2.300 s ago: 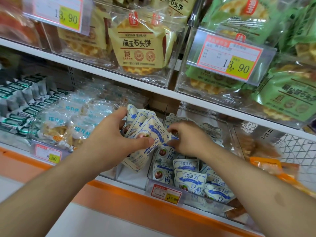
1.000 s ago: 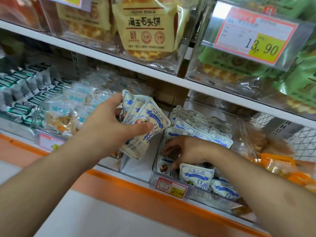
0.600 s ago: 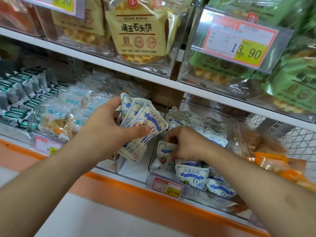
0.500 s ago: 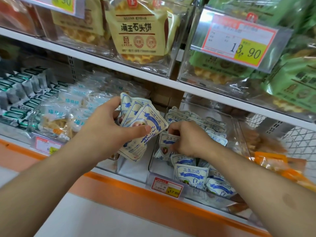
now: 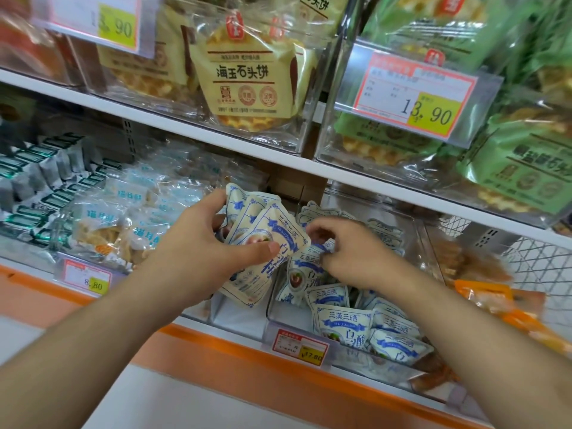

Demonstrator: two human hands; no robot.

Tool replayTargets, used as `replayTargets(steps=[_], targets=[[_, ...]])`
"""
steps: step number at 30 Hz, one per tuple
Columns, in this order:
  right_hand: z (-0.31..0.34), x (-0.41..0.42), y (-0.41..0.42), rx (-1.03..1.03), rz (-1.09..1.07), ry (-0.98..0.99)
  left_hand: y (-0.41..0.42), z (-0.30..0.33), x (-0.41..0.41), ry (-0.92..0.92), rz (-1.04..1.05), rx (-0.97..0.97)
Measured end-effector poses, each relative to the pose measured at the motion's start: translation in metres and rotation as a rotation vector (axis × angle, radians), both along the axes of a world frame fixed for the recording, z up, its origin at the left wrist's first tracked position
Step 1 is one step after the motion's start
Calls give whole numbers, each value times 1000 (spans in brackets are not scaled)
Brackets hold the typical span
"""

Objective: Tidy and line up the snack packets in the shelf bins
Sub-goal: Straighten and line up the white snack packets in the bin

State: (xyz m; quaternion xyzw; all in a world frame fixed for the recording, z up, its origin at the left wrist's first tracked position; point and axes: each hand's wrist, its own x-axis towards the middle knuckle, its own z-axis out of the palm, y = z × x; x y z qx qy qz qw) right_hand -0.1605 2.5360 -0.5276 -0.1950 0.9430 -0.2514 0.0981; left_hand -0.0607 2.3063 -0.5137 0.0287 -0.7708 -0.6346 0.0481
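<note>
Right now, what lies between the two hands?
In the head view, only blue-and-white packets: the fanned stack the left hand grips, and one packet the right hand pinches over the clear bin.

Two bare hands: left hand [image 5: 198, 258], right hand [image 5: 356, 255]. Fanned white-and-blue plastic snack packets [image 5: 266, 243] in the left grip: three visible. One white-and-blue packet [image 5: 305, 270] pinched by the right. Loose same-kind packets at the front of the clear plastic bin [image 5: 278, 317]: about five; back row too overlapped to count. Four red-and-yellow paper price tags [image 5: 301, 346]. Two white shelf boards [image 5: 216, 137].
</note>
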Motion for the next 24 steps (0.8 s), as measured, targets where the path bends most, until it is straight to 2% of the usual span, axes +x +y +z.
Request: replayTargets(steps=[2,3,5,9,13,16,19,24], targets=[[16,18,3,-448,53,-227,3,-1,1,-3,-11,1],[20,27,3,-581,70,-298,5,-1,1,-6,-29,6],[24,43,-2,-640,29,-314,10,-1,3,-14,-77,20],[19,49,-5,-716,-162,-225,17,-1,6,-30,-139,150],[11,54,3,-681,-189,-216,13,-3,5,-55,-139,250],[12,55,9,-642,-187,-194,8,-4,2,-40,-65,202],[9,47,21,-556,-242,-43,1,-4,-2,46,69,15],[-5,37,32,-301,-291,99,-6,-9,-3,41,144,52]])
